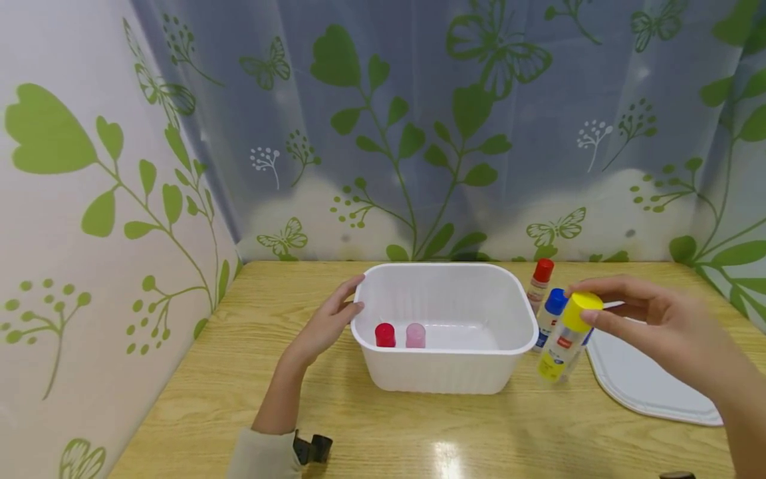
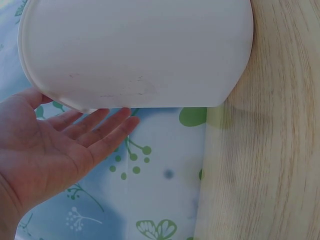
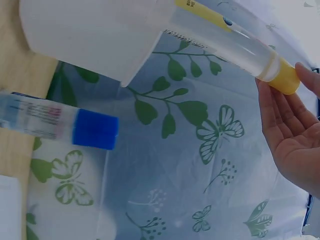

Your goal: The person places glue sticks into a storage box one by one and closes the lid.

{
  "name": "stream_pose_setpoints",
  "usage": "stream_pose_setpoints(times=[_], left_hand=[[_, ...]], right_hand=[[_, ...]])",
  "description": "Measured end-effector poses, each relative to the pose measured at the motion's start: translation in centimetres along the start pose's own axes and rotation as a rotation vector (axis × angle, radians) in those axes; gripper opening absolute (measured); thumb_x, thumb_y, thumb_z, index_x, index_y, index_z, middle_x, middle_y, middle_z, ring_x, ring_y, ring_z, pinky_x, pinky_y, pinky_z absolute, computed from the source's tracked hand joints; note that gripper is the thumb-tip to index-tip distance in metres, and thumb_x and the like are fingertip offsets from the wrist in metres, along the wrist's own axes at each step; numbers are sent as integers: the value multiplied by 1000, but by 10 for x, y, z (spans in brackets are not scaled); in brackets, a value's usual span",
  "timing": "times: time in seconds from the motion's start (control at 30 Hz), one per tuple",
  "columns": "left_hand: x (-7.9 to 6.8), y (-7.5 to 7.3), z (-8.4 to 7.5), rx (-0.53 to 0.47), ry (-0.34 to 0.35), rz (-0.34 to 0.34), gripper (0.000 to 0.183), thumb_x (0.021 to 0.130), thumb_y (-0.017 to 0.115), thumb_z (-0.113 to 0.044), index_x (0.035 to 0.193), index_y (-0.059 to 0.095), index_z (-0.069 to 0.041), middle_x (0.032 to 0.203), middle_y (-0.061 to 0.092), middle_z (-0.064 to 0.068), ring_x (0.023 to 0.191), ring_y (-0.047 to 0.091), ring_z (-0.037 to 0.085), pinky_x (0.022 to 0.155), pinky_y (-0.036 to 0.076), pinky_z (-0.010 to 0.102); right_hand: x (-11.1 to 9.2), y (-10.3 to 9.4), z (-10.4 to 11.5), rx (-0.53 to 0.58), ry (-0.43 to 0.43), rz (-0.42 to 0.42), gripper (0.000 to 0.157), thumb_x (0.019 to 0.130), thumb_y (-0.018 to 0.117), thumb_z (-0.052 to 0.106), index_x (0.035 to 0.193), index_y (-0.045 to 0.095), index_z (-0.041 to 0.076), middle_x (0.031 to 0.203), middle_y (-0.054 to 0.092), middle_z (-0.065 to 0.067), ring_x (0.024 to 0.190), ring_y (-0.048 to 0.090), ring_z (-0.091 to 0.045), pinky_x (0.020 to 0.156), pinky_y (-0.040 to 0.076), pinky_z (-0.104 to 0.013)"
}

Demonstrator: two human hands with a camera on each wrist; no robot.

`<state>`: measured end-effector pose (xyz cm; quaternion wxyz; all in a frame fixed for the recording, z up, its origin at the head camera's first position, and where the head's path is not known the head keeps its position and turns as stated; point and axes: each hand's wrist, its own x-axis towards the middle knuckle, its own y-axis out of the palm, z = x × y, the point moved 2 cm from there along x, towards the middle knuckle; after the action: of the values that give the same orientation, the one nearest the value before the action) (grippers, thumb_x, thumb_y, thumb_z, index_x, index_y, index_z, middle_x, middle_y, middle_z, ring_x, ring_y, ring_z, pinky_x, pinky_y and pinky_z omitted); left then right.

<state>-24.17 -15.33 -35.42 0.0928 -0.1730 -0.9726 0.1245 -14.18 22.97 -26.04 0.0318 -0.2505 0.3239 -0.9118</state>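
My right hand pinches the yellow cap of a clear glue bottle, which tilts close to the right side of a white plastic bin. In the right wrist view, thumb and fingers sit on either side of that yellow cap. My left hand rests at the bin's left rim, its fingers extended along the wall in the left wrist view. Inside the bin stand a red-capped item and a pink-capped one, their lower parts hidden by the front wall.
To the right of the bin stand a blue-capped bottle and, behind it, a red-capped bottle. A flat white lid lies on the wooden table under my right forearm. A patterned curtain hangs behind.
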Motion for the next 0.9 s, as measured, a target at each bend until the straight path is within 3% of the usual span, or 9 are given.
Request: stream_pose_setpoints(times=[0.33, 0.6, 0.9], left_hand=[[0, 0, -1, 5, 3, -7, 50, 97, 43, -13, 144, 27, -7, 143, 30, 17, 123, 40, 33, 98, 36, 45], [1, -1, 4, 6, 6, -2, 50, 97, 43, -13, 144, 27, -8, 143, 30, 17, 123, 39, 33, 98, 35, 45], [1, -1, 3, -4, 7, -4, 50, 97, 43, -13, 144, 28, -8, 143, 30, 16, 123, 39, 33, 98, 35, 45]], right_hand=[[26, -2, 26, -38, 47, -71, 30, 84, 67, 10, 114, 65, 13, 102, 65, 8, 78, 63, -9, 67, 46, -12], [47, 11, 34, 64, 45, 8, 29, 87, 65, 16, 116, 64, 16, 103, 64, 7, 84, 64, -9, 72, 46, -14], [60, 31, 39, 142, 2, 39, 30, 87, 65, 17, 116, 63, 8, 101, 65, 2, 83, 63, -14, 68, 51, -22]])
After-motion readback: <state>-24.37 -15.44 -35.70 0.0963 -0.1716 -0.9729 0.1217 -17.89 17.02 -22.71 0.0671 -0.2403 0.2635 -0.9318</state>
